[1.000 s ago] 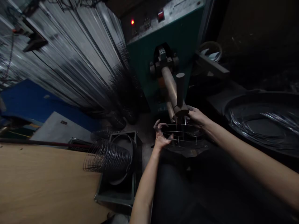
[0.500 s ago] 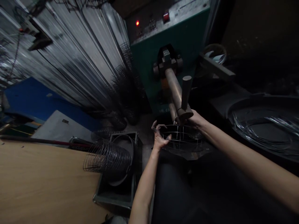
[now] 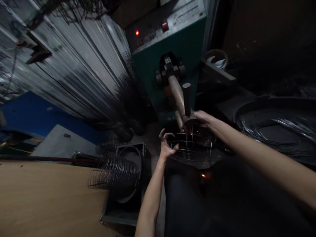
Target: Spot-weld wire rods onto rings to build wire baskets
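A round wire basket frame [image 3: 191, 146] sits under the electrode arm [image 3: 178, 95] of a green welding machine [image 3: 170, 49]. My left hand [image 3: 166, 144] grips the frame's left rim with curled fingers. On the far right rim my right hand [image 3: 203, 119] holds the frame, close to the electrode tip. A small red glow shows where the tip meets the wire, and a spark [image 3: 203, 175] lies below the frame.
A stack of finished wire frames [image 3: 113, 171] lies on its side over a grey box [image 3: 125, 197] at the left. A wooden board [image 3: 46, 200] fills the lower left. More wire frames [image 3: 130, 98] lean against corrugated sheet. A dark tray of wire pieces [image 3: 278, 128] sits at the right.
The frame has been turned slightly under the electrode, and a red glow with a spark now shows at the tip. Both hands keep their hold.
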### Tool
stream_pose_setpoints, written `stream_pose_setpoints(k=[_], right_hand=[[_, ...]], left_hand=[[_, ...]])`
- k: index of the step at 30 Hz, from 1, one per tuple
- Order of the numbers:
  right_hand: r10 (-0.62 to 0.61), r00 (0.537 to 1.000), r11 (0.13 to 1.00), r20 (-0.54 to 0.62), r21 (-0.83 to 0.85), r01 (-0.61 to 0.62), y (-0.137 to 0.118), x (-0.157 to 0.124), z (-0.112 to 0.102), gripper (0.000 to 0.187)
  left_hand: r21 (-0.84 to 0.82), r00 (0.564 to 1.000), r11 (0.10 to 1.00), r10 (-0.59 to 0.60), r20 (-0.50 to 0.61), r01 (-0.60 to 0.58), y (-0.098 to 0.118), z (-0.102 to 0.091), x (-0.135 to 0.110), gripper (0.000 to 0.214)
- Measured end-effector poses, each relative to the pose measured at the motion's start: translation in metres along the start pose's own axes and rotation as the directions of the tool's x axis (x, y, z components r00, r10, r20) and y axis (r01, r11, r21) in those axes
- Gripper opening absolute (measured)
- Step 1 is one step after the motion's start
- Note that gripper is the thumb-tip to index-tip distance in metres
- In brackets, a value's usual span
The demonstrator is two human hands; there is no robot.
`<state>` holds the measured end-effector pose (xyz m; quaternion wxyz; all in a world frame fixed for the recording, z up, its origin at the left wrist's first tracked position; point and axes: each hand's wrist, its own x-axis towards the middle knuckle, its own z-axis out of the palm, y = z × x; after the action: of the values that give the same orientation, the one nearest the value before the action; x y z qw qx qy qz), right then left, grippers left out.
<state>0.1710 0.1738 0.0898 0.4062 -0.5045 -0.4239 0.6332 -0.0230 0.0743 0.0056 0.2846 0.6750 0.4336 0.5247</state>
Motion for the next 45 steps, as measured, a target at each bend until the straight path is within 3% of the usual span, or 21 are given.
stream_pose_setpoints(k=[3, 6, 8, 10, 13, 16, 19, 21, 23, 26, 32, 35, 38, 42, 45], right_hand=[[0.149, 0.989, 0.988, 0.020, 0.044, -0.150, -0.008, 0.008, -0.022, 0.034], [0.202, 0.978, 0.978, 0.050, 0.044, -0.204, -0.002, -0.016, -0.044, 0.033], [0.124, 0.992, 0.992, 0.038, -0.005, -0.124, 0.013, -0.048, -0.047, 0.027], [-0.037, 0.999, 0.986, 0.038, -0.163, 0.043, 0.037, -0.084, -0.036, 0.021], [-0.227, 0.971, 0.798, 0.078, -0.556, 0.232, 0.075, -0.131, -0.004, 0.008], [-0.241, 0.943, 0.585, 0.230, -0.741, 0.330, 0.095, -0.164, 0.006, 0.013], [-0.348, 0.861, 0.547, 0.371, -0.665, 0.508, 0.081, -0.183, -0.029, 0.020], [-0.532, 0.814, 0.483, 0.232, -0.706, 0.517, 0.058, -0.185, -0.063, 0.027], [-0.588, 0.780, 0.416, 0.213, -0.748, 0.518, 0.034, -0.179, -0.091, 0.036], [-0.492, 0.805, 0.413, 0.332, -0.725, 0.552, 0.011, -0.168, -0.107, 0.043], [-0.368, 0.838, 0.394, 0.403, -0.749, 0.533, 0.001, -0.171, -0.101, 0.041], [-0.400, 0.836, 0.336, 0.375, -0.789, 0.514, 0.007, -0.174, -0.101, 0.042], [-0.358, 0.858, 0.350, 0.369, -0.799, 0.489, 0.016, -0.174, -0.098, 0.036], [-0.234, 0.920, 0.448, 0.313, -0.806, 0.388, 0.039, -0.181, -0.092, 0.028], [-0.051, 0.990, 0.585, 0.128, -0.800, 0.133, 0.062, -0.191, -0.088, 0.022]], left_hand=[[0.050, 0.996, 0.998, 0.037, 0.082, -0.041, 0.005, 0.000, -0.011, 0.084], [0.120, 0.943, 0.990, 0.028, 0.333, -0.072, 0.018, -0.014, -0.028, 0.096], [0.147, 0.886, 0.989, -0.080, 0.456, 0.014, 0.032, -0.023, -0.036, 0.099], [0.133, 0.879, 0.977, -0.208, 0.430, 0.166, 0.051, -0.022, -0.037, 0.081], [0.052, 0.904, 0.956, -0.290, 0.315, 0.289, 0.081, 0.006, -0.029, 0.042], [0.038, 0.893, 0.941, -0.332, 0.304, 0.337, 0.103, 0.038, -0.024, 0.035], [0.041, 0.883, 0.929, -0.362, 0.299, 0.367, 0.113, 0.041, -0.027, 0.037], [0.048, 0.891, 0.944, -0.323, 0.317, 0.326, 0.118, 0.029, -0.029, 0.035], [0.049, 0.907, 0.959, -0.280, 0.314, 0.279, 0.123, 0.015, -0.028, 0.035], [0.037, 0.923, 0.960, -0.277, 0.266, 0.277, 0.132, -0.002, -0.024, 0.037], [-0.005, 0.924, 0.950, -0.302, 0.235, 0.311, 0.136, -0.017, -0.022, 0.040], [-0.132, 0.866, 0.882, -0.397, 0.305, 0.452, 0.128, -0.019, -0.025, 0.042], [-0.245, 0.792, 0.778, -0.465, 0.395, 0.578, 0.118, -0.020, -0.029, 0.043], [-0.284, 0.701, 0.667, -0.513, 0.495, 0.689, 0.101, -0.016, -0.040, 0.043], [-0.202, 0.666, 0.670, -0.562, 0.491, 0.714, 0.086, -0.004, -0.057, 0.044]])
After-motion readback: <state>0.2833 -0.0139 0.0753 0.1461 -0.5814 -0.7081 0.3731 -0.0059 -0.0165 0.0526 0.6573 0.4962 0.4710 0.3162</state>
